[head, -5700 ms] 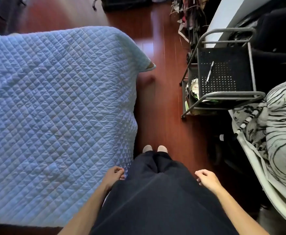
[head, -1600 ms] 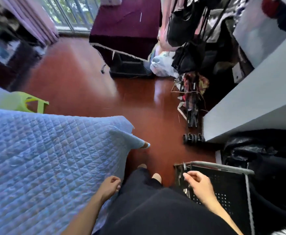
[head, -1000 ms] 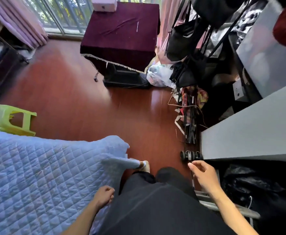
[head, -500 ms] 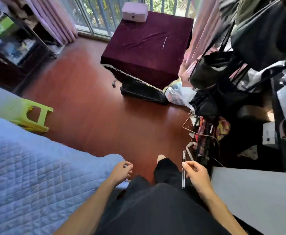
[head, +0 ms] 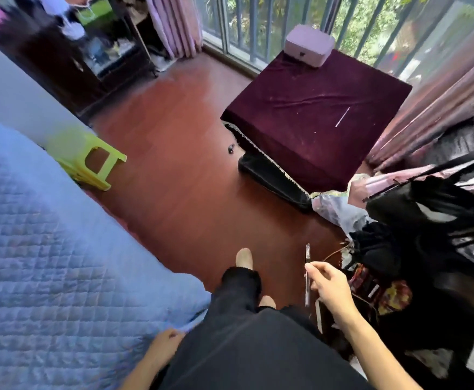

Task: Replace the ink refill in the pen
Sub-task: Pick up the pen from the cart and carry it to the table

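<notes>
My right hand (head: pixel 330 285) pinches a slim pen (head: pixel 307 256) at waist height, and the pen points away from me over the red wood floor. My left hand (head: pixel 165 346) hangs low by my hip beside the bed, fingers loosely curled around nothing. A thin white stick that looks like a refill (head: pixel 342 116) lies on the maroon cloth of a low table (head: pixel 300 114) near the window, well ahead of both hands.
A blue quilted bed (head: pixel 47 249) fills the left side. A green plastic stool (head: pixel 89 159) stands beside it. A pale box (head: pixel 309 47) sits on the table's far corner. Black bags and clutter (head: pixel 427 220) crowd the right.
I have walked from the bedside cart toward the window. My right hand took the pen off the cart and carries it. The maroon table has come closer.
</notes>
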{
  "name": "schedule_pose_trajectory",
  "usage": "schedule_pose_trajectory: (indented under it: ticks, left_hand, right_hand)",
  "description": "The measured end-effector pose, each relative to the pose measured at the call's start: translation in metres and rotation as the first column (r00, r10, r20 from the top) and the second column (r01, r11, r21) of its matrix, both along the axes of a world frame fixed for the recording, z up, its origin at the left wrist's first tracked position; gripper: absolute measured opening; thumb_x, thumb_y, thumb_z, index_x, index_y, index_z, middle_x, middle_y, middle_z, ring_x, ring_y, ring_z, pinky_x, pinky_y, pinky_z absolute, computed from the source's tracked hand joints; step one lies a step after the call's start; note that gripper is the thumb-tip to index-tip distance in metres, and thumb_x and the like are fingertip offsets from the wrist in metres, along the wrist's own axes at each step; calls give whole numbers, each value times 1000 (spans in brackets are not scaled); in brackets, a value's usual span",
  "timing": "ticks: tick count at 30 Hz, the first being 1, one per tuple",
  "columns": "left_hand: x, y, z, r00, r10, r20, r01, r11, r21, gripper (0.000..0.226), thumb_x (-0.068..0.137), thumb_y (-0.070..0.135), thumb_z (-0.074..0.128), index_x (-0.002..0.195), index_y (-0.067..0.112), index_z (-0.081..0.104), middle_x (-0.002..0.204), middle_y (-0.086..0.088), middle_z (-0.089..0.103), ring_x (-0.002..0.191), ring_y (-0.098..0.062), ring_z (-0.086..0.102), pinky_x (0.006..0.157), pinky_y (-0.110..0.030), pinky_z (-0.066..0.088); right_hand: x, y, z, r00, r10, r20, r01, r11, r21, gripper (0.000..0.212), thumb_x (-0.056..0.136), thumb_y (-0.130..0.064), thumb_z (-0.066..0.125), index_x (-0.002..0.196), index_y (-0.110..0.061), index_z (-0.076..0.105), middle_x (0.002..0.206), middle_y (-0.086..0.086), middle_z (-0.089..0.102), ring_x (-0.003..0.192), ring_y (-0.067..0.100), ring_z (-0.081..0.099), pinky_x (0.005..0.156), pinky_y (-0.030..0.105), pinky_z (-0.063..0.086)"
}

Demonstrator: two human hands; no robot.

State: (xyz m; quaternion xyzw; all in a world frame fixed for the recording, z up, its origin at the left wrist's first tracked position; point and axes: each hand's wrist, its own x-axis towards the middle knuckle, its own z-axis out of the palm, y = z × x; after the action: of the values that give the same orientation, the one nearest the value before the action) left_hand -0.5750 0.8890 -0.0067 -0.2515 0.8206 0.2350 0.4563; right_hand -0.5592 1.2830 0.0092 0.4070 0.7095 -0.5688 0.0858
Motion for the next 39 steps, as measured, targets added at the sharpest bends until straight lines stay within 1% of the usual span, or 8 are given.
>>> schedule_pose_trajectory:
  ticks: [1, 3, 6, 10, 17, 27, 34, 39]
  left_hand:
    - [-13, 4, 1, 999, 27, -20, -28, 1000, -13, 54, 106, -2, 42, 63, -9, 74, 69, -15, 71, 74, -3, 69, 72, -27, 41]
    - [-40, 8, -6, 999, 18, -45, -16, 999, 37, 61, 104, -4, 44, 48, 15, 60, 45, 13, 56, 47, 12, 50, 54, -16, 33]
    - [-98, 31, 5, 999, -21, -24, 22, 998, 52, 32, 97, 7, 55, 66, 16, 51, 69, -2, 50, 67, -13, 44, 56, -26, 35]
    - [-184, 65, 3, 1000, 1, -29, 4, 987, 163, 29, 99, 3, 49, 72, 11, 56, 66, -7, 54, 43, -8, 49, 45, -21, 36]
    - [-326, 139, 3, 992, 89, -91, -54, 940, 336, 15, 99, 12, 50, 92, 10, 62, 76, -8, 62, 51, -13, 49, 48, -21, 38]
    - [-427, 173, 2, 997, 37, -72, -23, 982, 186, 17, 99, 10, 51, 86, 11, 62, 76, -7, 63, 57, -18, 50, 48, -21, 39]
    - [-481, 171, 11, 934, -349, -80, 355, 932, 78, 43, 90, 4, 51, 55, 22, 33, 52, 6, 33, 58, -16, 27, 57, -30, 21]
    - [-553, 184, 3, 910, -414, 4, 411, 906, 105, 27, 97, 8, 56, 73, 17, 66, 71, 5, 59, 70, -16, 52, 67, -26, 38]
  right_hand:
    - [-14, 2, -1, 1000, 2, 3, -2, 1000, 1, 9, 102, -25, 73, 96, -21, 78, 53, -19, 66, 46, -6, 55, 56, 19, 44]
    - [-43, 6, -3, 1000, -10, -1, 10, 1000, 12, 9, 102, -22, 73, 96, -18, 79, 54, -17, 65, 47, -6, 55, 58, 19, 46]
    - [-84, 11, 1, 999, -20, -33, 21, 1000, 24, 10, 101, -16, 74, 92, -16, 78, 52, -18, 65, 48, -5, 55, 57, 8, 48]
    - [-133, 20, 0, 999, -8, -31, 9, 1000, 19, 11, 101, -15, 73, 92, -15, 77, 51, -20, 65, 49, -5, 55, 56, 6, 46]
    - [-223, 46, -3, 999, -29, -14, 28, 999, -41, 14, 103, -12, 70, 91, -12, 77, 54, -18, 67, 55, -6, 61, 55, 6, 48]
    - [-360, 118, -16, 999, -41, -24, 39, 997, -62, 14, 102, -19, 72, 90, -19, 77, 64, -12, 71, 49, -8, 57, 53, 2, 45]
    - [-416, 140, -13, 989, -143, -29, 140, 986, -88, 13, 102, -19, 71, 91, -17, 78, 65, -14, 73, 50, -3, 56, 58, 10, 52]
    - [-441, 143, -10, 965, -264, -1, 263, 962, -77, 12, 102, -22, 72, 92, -20, 78, 68, -12, 74, 52, -2, 57, 65, 18, 54]
